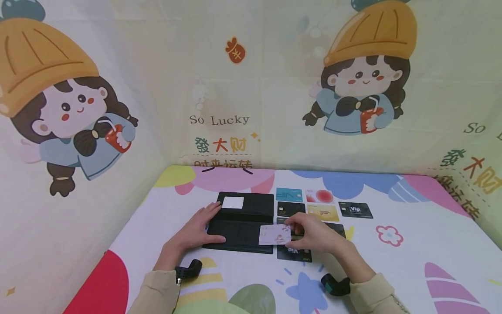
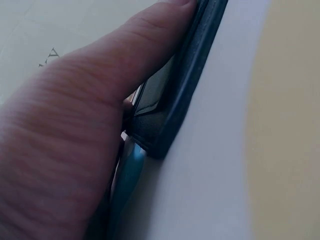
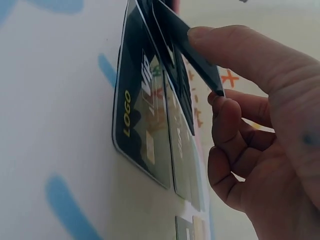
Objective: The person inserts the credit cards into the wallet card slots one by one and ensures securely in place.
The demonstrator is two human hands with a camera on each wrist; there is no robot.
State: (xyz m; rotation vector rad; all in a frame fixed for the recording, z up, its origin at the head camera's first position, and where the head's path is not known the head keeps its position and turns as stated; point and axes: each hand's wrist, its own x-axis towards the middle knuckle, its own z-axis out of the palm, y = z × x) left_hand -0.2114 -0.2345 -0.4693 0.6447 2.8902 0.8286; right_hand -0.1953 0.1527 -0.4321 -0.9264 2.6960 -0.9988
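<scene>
A black card wallet lies unfolded on the table, a white rectangle showing on its upper flap. My left hand rests on its left side, fingers stretched along the upper flap and thumb on the lower one. The left wrist view has that thumb lying along the wallet's dark edge. Between thumb and fingers, my right hand pinches a pale pink card by its right end. The card's far end overlaps the lower flap's right side; the right wrist view catches it tilted, nearly edge-on.
Right of the wallet lie several cards in rows: a teal one, a red-and-white one, a gold one and black ones, including a Vip card under my right hand. Another black Vip card sits farther right.
</scene>
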